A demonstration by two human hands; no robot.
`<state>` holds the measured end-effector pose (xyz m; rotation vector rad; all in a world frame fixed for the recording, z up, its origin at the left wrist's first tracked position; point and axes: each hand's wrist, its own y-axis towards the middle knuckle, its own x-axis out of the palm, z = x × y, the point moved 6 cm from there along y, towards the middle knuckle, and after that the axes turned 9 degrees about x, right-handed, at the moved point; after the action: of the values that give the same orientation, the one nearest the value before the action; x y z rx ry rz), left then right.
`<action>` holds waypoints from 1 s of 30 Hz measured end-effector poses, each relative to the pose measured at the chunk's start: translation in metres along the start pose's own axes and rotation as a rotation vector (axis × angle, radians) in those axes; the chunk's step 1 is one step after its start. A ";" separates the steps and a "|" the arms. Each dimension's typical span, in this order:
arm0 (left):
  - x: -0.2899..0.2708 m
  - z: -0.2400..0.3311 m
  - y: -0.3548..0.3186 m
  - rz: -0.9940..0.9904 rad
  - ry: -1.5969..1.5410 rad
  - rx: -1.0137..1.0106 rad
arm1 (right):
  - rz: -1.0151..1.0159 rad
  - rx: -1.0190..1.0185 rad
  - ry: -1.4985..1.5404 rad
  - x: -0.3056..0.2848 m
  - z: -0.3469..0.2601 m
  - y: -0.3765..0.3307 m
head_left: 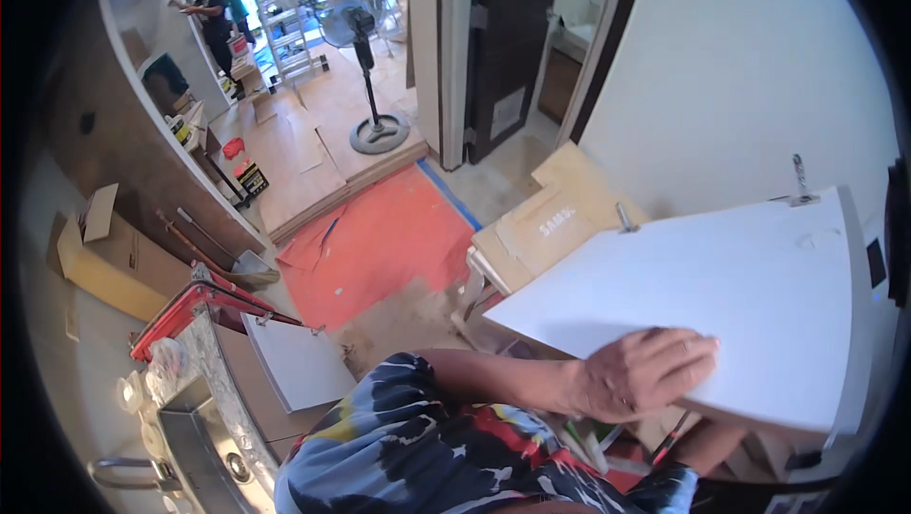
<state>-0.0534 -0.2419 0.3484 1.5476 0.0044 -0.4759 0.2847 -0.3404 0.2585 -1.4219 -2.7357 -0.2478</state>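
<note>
Large flat white panel lies well right of stainless-steel sink | two silvery metal hinges seem fitted, panel seems otherwise unattached | count: one large panel, two hinges, one smaller white panel right of sink | left hand: fingers rest unclenched atop large panel; right hand: hidden, cannot tell

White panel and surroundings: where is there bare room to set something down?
The white panel is bare between the left hand and the hinges on its far edge. The red floor sheet is mostly open between the wooden platform and the dusty floor. Crowded: below the panel's near edge and left of the sink.
</note>
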 end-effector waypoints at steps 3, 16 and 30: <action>0.037 0.023 -0.012 -0.124 -0.333 0.002 | 0.067 -0.025 -0.175 -0.046 -0.067 -0.039; 0.042 -0.181 -0.327 -0.646 0.040 -1.301 | 0.137 0.776 -0.638 -0.239 -0.048 -0.116; 0.008 -0.210 -0.358 -0.508 0.203 -1.424 | 0.569 0.614 -0.616 -0.233 0.124 -0.163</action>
<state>-0.0905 -0.0265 -0.0043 0.1540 0.7489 -0.5131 0.2895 -0.6012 0.0899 -2.1752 -2.2339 1.1009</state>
